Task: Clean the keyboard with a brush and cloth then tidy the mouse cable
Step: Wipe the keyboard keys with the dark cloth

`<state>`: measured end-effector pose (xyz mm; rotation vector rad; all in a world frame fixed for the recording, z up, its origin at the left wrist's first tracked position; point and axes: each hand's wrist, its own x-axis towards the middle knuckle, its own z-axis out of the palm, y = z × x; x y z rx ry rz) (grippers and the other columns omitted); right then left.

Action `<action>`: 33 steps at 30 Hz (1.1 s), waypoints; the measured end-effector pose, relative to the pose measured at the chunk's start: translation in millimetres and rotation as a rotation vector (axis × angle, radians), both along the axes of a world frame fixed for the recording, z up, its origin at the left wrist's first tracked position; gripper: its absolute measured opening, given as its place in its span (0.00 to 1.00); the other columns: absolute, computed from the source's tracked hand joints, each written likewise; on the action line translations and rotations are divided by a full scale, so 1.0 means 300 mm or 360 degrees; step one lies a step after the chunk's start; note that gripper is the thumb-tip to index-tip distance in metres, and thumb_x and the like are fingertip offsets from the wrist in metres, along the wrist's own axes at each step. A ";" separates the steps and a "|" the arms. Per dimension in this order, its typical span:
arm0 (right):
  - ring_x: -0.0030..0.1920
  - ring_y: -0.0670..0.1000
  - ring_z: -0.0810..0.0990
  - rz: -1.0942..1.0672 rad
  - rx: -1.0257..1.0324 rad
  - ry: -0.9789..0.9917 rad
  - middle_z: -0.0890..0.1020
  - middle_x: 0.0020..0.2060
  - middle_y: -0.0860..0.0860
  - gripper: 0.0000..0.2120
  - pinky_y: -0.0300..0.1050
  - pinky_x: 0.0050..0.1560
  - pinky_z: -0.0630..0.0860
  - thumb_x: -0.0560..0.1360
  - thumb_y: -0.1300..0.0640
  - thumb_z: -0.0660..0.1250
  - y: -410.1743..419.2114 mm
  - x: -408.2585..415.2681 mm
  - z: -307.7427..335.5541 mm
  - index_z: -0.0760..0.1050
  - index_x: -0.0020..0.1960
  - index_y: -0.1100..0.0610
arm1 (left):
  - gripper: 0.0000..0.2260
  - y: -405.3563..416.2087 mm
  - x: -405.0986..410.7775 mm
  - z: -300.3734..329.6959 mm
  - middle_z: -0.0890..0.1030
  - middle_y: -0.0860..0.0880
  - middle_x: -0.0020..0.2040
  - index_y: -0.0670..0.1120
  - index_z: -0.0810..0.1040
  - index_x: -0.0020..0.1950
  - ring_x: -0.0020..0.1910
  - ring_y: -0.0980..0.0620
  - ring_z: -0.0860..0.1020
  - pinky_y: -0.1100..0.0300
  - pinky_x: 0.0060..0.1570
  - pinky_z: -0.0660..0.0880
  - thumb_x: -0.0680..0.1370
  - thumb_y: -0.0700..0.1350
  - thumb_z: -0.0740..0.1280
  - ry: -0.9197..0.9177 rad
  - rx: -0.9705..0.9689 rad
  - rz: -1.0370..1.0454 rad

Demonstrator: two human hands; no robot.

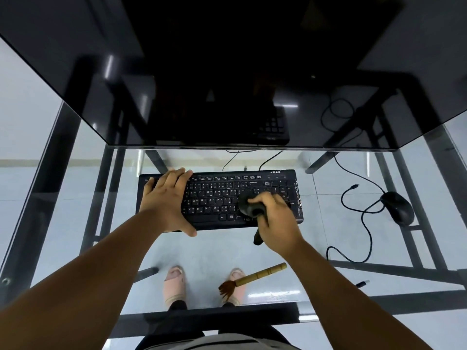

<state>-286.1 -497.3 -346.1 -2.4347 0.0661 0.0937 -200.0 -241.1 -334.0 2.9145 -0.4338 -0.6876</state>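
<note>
On the glass desk (75, 188), a black Acer keyboard (219, 198) lies flat, just in front of the dark monitor (227, 72). I note the right hand (275, 221) curled round the dark handle of a round-headed brush (249, 205); its bristle head sits on the keys at the right-centre of the keyboard, left of the knuckles, while the handle's tail pokes out below the palm past the keyboard's near edge. Bristle contact looks likely, but motion blur keeps me from confirming it. The left hand (168, 200) lies flat over the keyboard's left end, fingers straight and spread to the far edge, thumb hooked over the near edge; it holds nothing.

Right of the keyboard, well apart, sits a black mouse (398, 207), its cable (364, 223) looping loosely across the glass toward the near side. A second brush with a bamboo handle (255, 276) and brown bristles lies on the glass nearer me, untouched. Through the glass I see the person's feet in pink shoes (174, 286).
</note>
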 end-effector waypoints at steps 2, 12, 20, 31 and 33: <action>0.44 0.54 0.79 -0.0182 -0.0044 -0.0065 0.76 0.48 0.52 0.17 0.44 0.44 0.74 0.71 0.70 0.62 -0.039 0.010 -0.002 0.74 0.55 0.54 | 0.64 0.005 0.001 0.001 0.49 0.55 0.78 0.56 0.43 0.78 0.78 0.52 0.48 0.45 0.76 0.45 0.50 0.69 0.75 -0.0009 0.0017 -0.0012; 0.47 0.50 0.76 0.0023 -0.0047 -0.0032 0.75 0.51 0.53 0.19 0.42 0.51 0.75 0.73 0.70 0.63 0.157 0.102 0.036 0.74 0.60 0.54 | 0.69 0.050 -0.019 -0.014 0.40 0.50 0.80 0.49 0.38 0.78 0.78 0.50 0.38 0.45 0.75 0.38 0.50 0.78 0.68 -0.0043 0.0099 0.0092; 0.50 0.54 0.75 -0.0491 -0.0079 -0.0217 0.81 0.44 0.49 0.15 0.44 0.46 0.73 0.71 0.72 0.61 0.163 0.145 0.011 0.76 0.53 0.58 | 0.66 0.149 0.009 -0.015 0.42 0.53 0.80 0.51 0.41 0.79 0.78 0.55 0.42 0.48 0.75 0.38 0.52 0.74 0.73 0.0008 -0.0072 -0.0057; 0.59 0.49 0.73 -0.0042 -0.0515 -0.0081 0.79 0.58 0.41 0.22 0.50 0.58 0.64 0.72 0.63 0.65 0.309 0.236 0.014 0.75 0.61 0.44 | 0.66 0.230 -0.033 -0.033 0.45 0.52 0.80 0.49 0.44 0.79 0.78 0.54 0.44 0.50 0.74 0.39 0.51 0.78 0.67 -0.0115 -0.0126 0.0196; 0.59 0.51 0.73 -0.0319 -0.0466 -0.0024 0.81 0.56 0.45 0.19 0.52 0.58 0.66 0.73 0.64 0.65 0.303 0.248 0.006 0.77 0.60 0.48 | 0.66 0.257 -0.025 -0.034 0.45 0.53 0.80 0.49 0.45 0.79 0.78 0.55 0.45 0.51 0.75 0.40 0.51 0.78 0.67 -0.0086 -0.0175 0.0163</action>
